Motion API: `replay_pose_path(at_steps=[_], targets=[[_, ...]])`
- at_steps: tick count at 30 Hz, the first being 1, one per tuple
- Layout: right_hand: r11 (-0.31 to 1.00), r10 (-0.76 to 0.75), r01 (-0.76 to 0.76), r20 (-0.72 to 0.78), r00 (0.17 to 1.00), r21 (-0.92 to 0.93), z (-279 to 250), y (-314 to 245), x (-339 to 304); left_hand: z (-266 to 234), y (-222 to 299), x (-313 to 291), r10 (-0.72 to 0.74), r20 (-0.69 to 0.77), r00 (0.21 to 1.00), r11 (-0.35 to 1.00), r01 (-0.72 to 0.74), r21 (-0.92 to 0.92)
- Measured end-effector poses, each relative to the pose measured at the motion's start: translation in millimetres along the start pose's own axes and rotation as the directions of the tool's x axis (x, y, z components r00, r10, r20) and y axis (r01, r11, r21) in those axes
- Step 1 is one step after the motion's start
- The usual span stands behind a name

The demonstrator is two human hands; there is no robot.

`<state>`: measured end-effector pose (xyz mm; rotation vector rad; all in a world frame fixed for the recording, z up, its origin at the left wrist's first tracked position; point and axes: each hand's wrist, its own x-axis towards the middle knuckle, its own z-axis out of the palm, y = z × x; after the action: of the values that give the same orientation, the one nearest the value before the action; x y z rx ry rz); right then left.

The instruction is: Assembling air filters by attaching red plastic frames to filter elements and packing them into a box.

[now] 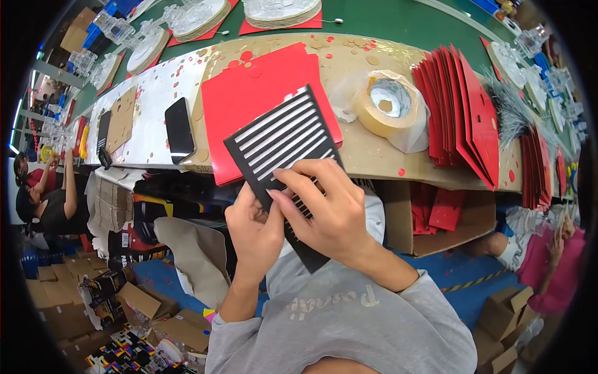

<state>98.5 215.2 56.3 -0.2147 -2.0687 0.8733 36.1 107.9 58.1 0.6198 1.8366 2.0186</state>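
Black slotted panel [280, 144] was tilted above bench [377, 163] edge, partly over red sheets [249, 93]. Left grip [256, 230] held its side; right grip [333, 215] touched its face, could not tell if holding. Narrow brown gap separated sheets from tape roll [364, 113].

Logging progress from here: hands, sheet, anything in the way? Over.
Left hand holding black slotted sheet by its left edge. Right hand: fingertips on its face. Upper part overlaps red sheets in view. Only hands cover it.
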Motion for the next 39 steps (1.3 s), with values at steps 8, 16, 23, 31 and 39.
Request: replay_pose_path(at_steps=[8, 16, 23, 31, 39], targets=[[0.988, 0.157, -0.155, -0.119, 0.980, 0.024, -15, -23, -18, 2, -13, -25, 0.344, 0.174, 0.923, 0.539, -0.345, 0.768], [0.986, 0.164, -0.163, -0.039, 0.986, 0.021, -16, -33, -52, 15, -25, -52, 0.527, 0.051, 0.848, 0.660, -0.446, 0.605], [0.833, 0.460, -0.493, 0.182, 0.869, 0.251, -24, -22, -49, 10, -34, -62, 0.516, -0.009, 0.856, 0.687, -0.408, 0.601], [0.386, 0.592, -0.682, 0.400, 0.700, 0.622, -14, 8, -53, 10, -35, -50, 0.548, 0.040, 0.835, 0.675, -0.471, 0.568], [0.626, 0.551, -0.540, 0.171, 0.817, 0.563, -17, -10, -49, 16, -26, -47, 0.399, -0.042, 0.916, 0.808, -0.329, 0.489]])
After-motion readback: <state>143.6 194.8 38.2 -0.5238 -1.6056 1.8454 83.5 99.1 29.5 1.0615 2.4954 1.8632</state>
